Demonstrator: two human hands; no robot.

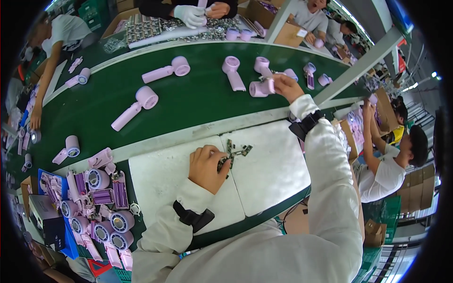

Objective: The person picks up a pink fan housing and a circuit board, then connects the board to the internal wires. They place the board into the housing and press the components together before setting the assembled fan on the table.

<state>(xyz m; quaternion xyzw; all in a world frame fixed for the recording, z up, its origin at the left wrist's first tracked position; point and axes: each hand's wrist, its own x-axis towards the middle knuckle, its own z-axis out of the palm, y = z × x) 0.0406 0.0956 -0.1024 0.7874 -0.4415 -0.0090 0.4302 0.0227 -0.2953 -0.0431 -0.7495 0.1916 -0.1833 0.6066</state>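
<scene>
My right hand (pixel 285 87) reaches out over the green conveyor belt (pixel 188 101) and grips a pink handheld fan body (pixel 261 88) lying on it. My left hand (pixel 206 166) rests on the white work mat (pixel 264 174), fingers closed on a small cluster of dark circuit boards (pixel 233 153), some of which lie loose beside my fingertips. Both wrists wear black straps over white sleeves.
Several more pink fan bodies (pixel 137 106) lie scattered along the belt. A pile of pink fan parts (pixel 101 207) sits at my left beside a blue tray. Other people work across the belt (pixel 191 14) and to my right (pixel 391 165). Cardboard boxes stand at the right.
</scene>
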